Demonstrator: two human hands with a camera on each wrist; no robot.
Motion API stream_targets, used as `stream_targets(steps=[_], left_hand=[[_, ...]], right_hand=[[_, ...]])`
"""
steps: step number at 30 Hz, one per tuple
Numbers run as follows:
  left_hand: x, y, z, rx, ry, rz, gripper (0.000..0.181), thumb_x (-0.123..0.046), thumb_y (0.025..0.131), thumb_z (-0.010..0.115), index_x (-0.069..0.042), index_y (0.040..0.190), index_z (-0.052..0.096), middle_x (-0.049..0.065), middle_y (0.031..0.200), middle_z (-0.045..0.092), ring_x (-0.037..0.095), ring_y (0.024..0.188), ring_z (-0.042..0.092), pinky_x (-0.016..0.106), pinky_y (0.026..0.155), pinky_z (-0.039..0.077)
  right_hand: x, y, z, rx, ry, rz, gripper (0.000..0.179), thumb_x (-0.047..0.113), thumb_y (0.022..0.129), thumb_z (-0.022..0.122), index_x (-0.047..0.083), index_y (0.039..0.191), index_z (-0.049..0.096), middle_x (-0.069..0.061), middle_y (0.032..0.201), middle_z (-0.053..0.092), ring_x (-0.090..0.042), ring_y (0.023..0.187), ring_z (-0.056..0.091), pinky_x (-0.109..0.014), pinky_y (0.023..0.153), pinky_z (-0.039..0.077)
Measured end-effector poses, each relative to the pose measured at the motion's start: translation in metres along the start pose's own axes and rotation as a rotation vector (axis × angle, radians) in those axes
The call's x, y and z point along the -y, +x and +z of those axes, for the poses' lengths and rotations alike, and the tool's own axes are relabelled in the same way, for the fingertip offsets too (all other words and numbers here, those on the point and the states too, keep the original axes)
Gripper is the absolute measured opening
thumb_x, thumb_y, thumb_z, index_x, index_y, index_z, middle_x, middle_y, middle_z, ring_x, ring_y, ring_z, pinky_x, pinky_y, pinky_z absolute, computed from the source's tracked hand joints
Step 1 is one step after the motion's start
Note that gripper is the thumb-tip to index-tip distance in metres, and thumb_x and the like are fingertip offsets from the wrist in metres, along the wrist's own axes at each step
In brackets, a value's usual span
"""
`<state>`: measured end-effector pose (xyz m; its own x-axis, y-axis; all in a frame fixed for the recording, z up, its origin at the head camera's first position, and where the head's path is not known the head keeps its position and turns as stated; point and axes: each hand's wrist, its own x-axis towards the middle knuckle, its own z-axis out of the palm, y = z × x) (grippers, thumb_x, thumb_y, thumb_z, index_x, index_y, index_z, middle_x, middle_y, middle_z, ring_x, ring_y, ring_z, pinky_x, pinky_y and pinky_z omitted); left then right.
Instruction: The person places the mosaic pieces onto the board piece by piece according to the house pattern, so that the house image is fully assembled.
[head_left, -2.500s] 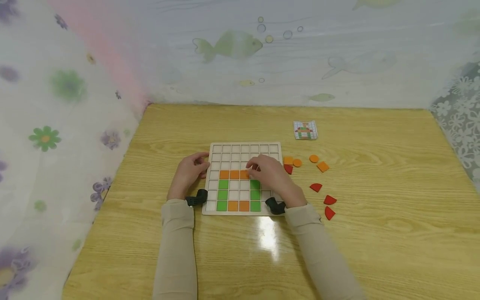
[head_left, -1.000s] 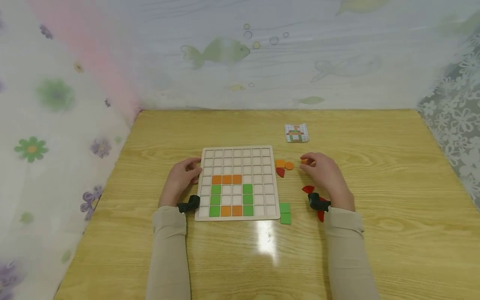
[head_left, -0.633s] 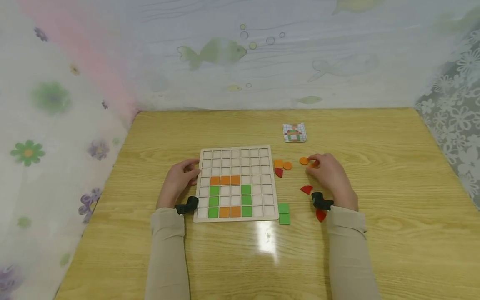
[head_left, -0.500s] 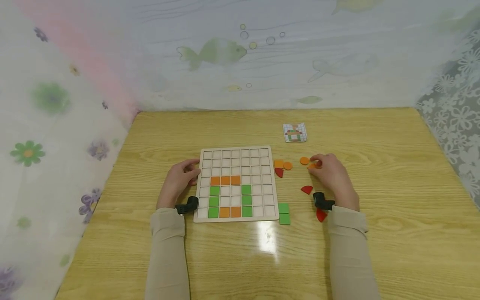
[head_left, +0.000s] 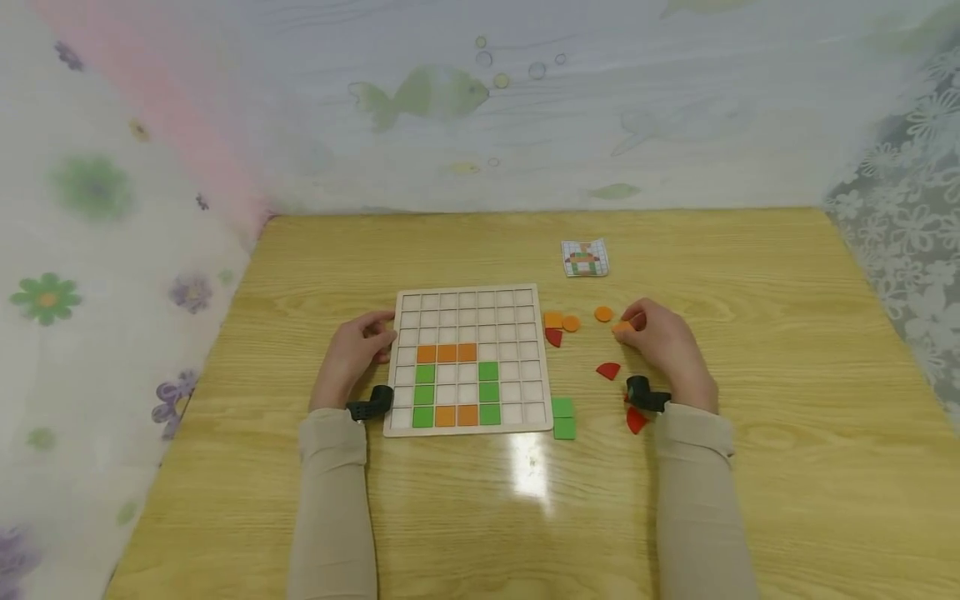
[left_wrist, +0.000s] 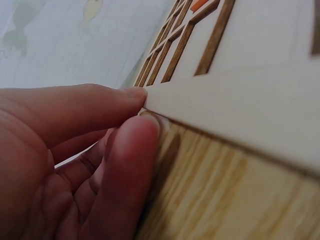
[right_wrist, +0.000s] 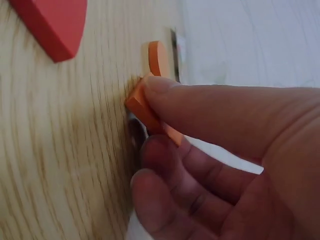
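My left hand (head_left: 352, 357) lies at the left side of a wooden grid board (head_left: 468, 315). In the left wrist view its index fingertip touches the board's edge (left_wrist: 220, 110), and the thumb sits close beside it. Green square tiles (head_left: 424, 395) and orange square tiles (head_left: 446, 353) fill some cells in the lower half. To the right of the board, my right hand (head_left: 666, 348) pinches an orange square tile (right_wrist: 141, 106) between thumb and fingers, tilted just off the table. An orange round tile (head_left: 603, 314) lies just to its left.
A small pattern card (head_left: 585, 258) lies behind the board's right corner. Beside the board's right edge are an orange square (head_left: 553, 320), another orange disc (head_left: 572, 323), a red quarter-circle (head_left: 553, 337) and two green squares (head_left: 563, 418). More red quarter-circles (head_left: 608, 371) lie near my right wrist.
My right hand has left the board, moved right to the loose orange tiles and taken hold of an orange square. My left hand stays at the board's left edge. The view has shifted slightly.
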<state>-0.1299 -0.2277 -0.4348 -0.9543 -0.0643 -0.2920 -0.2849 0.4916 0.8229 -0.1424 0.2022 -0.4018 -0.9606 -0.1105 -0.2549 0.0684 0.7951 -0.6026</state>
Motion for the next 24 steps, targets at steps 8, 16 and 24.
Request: stream_targets(steps=[8,16,24], left_hand=[[0.003,0.0,0.0,0.014,-0.001,0.006,0.039,-0.021,0.088,0.058,-0.017,0.126,0.051,0.009,0.097,0.051,0.019,0.071,0.057,0.028,0.062,0.051],[0.0,-0.001,-0.002,0.014,-0.007,0.009,0.038,-0.021,0.088,0.057,-0.017,0.125,0.052,0.009,0.096,0.051,0.02,0.072,0.056,0.028,0.062,0.051],[0.001,-0.001,-0.002,0.008,-0.028,0.006,0.037,-0.02,0.088,0.058,-0.017,0.124,0.052,0.008,0.097,0.051,0.018,0.071,0.057,0.027,0.062,0.051]], right_hand=[[-0.002,0.003,0.002,0.05,0.101,-0.053,0.032,0.028,0.085,0.061,0.007,0.108,0.057,-0.01,0.097,0.057,-0.023,0.087,0.053,-0.036,0.079,0.039],[0.011,0.005,0.01,0.106,0.154,-0.102,0.033,0.03,0.085,0.061,0.008,0.109,0.06,-0.009,0.095,0.061,-0.019,0.08,0.06,-0.033,0.076,0.045],[0.038,0.005,0.021,0.142,0.079,-0.168,0.024,0.021,0.089,0.054,0.014,0.111,0.062,-0.006,0.1,0.061,-0.02,0.081,0.054,-0.032,0.068,0.045]])
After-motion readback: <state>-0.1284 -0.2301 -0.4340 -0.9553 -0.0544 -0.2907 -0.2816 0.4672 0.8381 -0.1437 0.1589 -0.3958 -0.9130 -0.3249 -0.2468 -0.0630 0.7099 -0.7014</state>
